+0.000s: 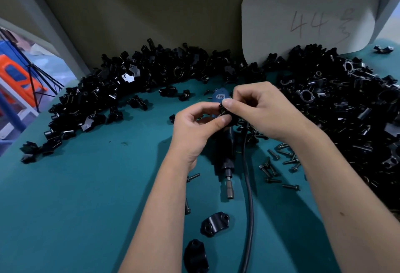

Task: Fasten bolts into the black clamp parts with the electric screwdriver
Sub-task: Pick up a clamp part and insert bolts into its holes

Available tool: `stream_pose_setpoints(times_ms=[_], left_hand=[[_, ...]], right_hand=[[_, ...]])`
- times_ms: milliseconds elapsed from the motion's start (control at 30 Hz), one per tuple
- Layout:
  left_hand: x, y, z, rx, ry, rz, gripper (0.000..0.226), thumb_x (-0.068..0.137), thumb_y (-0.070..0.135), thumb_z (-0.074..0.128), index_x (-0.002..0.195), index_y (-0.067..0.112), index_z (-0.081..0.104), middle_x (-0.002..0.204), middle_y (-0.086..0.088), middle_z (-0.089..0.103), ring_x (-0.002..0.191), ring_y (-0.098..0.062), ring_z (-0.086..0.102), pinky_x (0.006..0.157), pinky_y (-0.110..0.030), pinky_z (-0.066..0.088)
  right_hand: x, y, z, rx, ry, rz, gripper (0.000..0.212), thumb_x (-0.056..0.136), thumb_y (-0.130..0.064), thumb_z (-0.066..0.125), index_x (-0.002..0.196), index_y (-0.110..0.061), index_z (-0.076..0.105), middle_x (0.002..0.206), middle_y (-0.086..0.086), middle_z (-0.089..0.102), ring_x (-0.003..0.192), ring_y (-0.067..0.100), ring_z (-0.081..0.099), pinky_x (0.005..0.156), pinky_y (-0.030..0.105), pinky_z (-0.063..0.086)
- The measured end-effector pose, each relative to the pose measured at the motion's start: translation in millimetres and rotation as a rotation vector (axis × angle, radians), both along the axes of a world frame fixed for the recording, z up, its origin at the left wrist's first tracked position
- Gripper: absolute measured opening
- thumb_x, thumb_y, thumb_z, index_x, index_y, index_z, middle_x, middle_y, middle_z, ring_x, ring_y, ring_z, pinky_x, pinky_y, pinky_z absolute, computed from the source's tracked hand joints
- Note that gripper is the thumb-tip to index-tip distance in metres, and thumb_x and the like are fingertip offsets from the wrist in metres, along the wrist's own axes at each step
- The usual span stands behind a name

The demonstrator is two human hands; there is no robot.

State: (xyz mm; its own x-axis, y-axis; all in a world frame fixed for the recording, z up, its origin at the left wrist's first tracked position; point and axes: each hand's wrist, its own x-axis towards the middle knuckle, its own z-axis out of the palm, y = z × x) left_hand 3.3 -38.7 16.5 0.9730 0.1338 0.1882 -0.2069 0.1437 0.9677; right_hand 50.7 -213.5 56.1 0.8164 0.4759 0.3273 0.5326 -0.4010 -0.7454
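Note:
A small black clamp part (226,114) is held between both hands above the middle of the teal table. My left hand (194,127) grips it from below with thumb and curled fingers. My right hand (262,110) pinches its top, thumb on the upper edge. Whether a bolt is in that pinch is hidden. The electric screwdriver (227,164) lies on the table under my hands, its metal bit pointing toward me and its blue end (219,95) showing behind my fingers. Its black cable (249,203) runs down to the front edge. Loose bolts (279,164) lie right of the screwdriver.
Big heaps of black clamp parts curve along the back left (121,82) and fill the right side (346,110). Two single clamp halves (213,224) (195,255) lie near the front. A grey card marked 44 (307,17) leans on the back wall. The table's left edge (13,142) drops off.

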Motion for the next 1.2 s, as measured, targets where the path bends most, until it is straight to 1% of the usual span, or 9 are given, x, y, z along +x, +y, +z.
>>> stream_pose_setpoints(times_ms=[133, 200, 300, 367, 533, 800, 967, 1033, 1200], left_hand=[[0.8, 0.1, 2.1, -0.152, 0.043, 0.047, 0.023, 0.076, 0.006, 0.083, 0.094, 0.019, 0.078, 0.098, -0.007, 0.078, 0.093, -0.021, 0.071, 0.084, -0.031, 0.058], [1.7, 1.5, 3.3, -0.277, 0.092, 0.083, 0.023, 0.077, 0.007, 0.081, 0.098, 0.012, 0.074, 0.104, -0.016, 0.077, 0.098, -0.031, 0.072, 0.091, -0.038, 0.059], [1.7, 6.5, 5.5, -0.395, 0.156, 0.085, 0.017, 0.09, 0.007, 0.074, 0.106, 0.007, 0.068, 0.104, -0.017, 0.078, 0.102, -0.034, 0.075, 0.085, -0.031, 0.059], [1.1, 9.8, 5.3, -0.439, 0.207, 0.083, 0.023, 0.094, 0.01, 0.073, 0.115, 0.006, 0.065, 0.104, -0.015, 0.079, 0.103, -0.033, 0.076, 0.089, -0.03, 0.057], [0.6, 13.9, 3.9, -0.583, 0.265, 0.114, 0.019, 0.093, 0.007, 0.073, 0.11, 0.0, 0.066, 0.097, -0.015, 0.079, 0.098, -0.034, 0.077, 0.08, -0.026, 0.062], [2.6, 16.1, -0.4, -0.576, 0.274, 0.138, 0.039, 0.084, -0.004, 0.077, 0.12, -0.008, 0.063, 0.105, -0.019, 0.077, 0.098, -0.031, 0.077, 0.075, -0.021, 0.059], [3.8, 14.0, -1.9, -0.574, 0.245, 0.107, 0.053, 0.068, 0.0, 0.082, 0.117, -0.005, 0.062, 0.096, -0.017, 0.078, 0.096, -0.031, 0.077, 0.074, -0.02, 0.059], [3.9, 13.5, -2.3, -0.552, 0.248, 0.091, 0.054, 0.065, 0.002, 0.083, 0.115, -0.004, 0.063, 0.097, -0.017, 0.078, 0.096, -0.03, 0.077, 0.074, -0.02, 0.059], [3.2, 13.5, -2.8, -0.542, 0.263, 0.067, 0.048, 0.066, 0.003, 0.084, 0.11, -0.002, 0.064, 0.1, -0.018, 0.078, 0.094, -0.029, 0.077, 0.073, -0.02, 0.058]], right_hand=[[5.5, -17.2, 3.8, 0.049, 0.197, -0.117, 0.061, 0.108, -0.051, 0.042, 0.069, -0.012, 0.066, 0.058, -0.003, 0.062, 0.053, 0.01, 0.053, 0.048, 0.018, 0.04], [12.8, -30.0, -0.1, -0.122, 0.175, -0.21, 0.044, 0.106, -0.043, 0.053, 0.074, -0.019, 0.071, 0.061, -0.004, 0.066, 0.051, 0.007, 0.055, 0.046, 0.018, 0.042], [17.1, -39.5, -7.7, -0.41, 0.125, -0.242, 0.016, 0.097, -0.023, 0.072, 0.082, -0.026, 0.076, 0.072, -0.009, 0.069, 0.06, 0.001, 0.059, 0.052, 0.009, 0.04], [16.5, -41.1, -12.0, -0.463, 0.152, -0.224, 0.018, 0.09, -0.014, 0.079, 0.083, -0.03, 0.076, 0.081, -0.007, 0.072, 0.073, 0.005, 0.064, 0.06, 0.011, 0.043], [14.5, -36.4, -11.5, -0.44, 0.249, -0.065, 0.023, 0.08, -0.013, 0.089, 0.079, -0.033, 0.078, 0.072, -0.011, 0.072, 0.062, -0.003, 0.062, 0.061, 0.013, 0.045], [14.0, -38.5, -16.1, -0.509, 0.236, -0.088, 0.034, 0.071, -0.026, 0.096, 0.087, -0.039, 0.069, 0.092, -0.011, 0.063, 0.065, 0.0, 0.057, 0.06, 0.017, 0.044], [11.7, -29.0, -24.3, -0.48, 0.197, -0.048, 0.025, 0.069, -0.036, 0.096, 0.08, -0.042, 0.075, 0.093, -0.023, 0.064, 0.089, -0.007, 0.058, 0.075, 0.02, 0.046], [13.7, -27.3, -25.9, -0.484, 0.192, -0.043, 0.021, 0.072, -0.034, 0.094, 0.075, -0.043, 0.076, 0.087, -0.025, 0.063, 0.085, -0.012, 0.056, 0.07, 0.017, 0.042], [18.6, -30.1, -27.9, -0.501, 0.153, -0.096, 0.017, 0.086, -0.035, 0.084, 0.073, -0.032, 0.074, 0.08, -0.011, 0.07, 0.071, 0.006, 0.062, 0.059, 0.015, 0.043]])
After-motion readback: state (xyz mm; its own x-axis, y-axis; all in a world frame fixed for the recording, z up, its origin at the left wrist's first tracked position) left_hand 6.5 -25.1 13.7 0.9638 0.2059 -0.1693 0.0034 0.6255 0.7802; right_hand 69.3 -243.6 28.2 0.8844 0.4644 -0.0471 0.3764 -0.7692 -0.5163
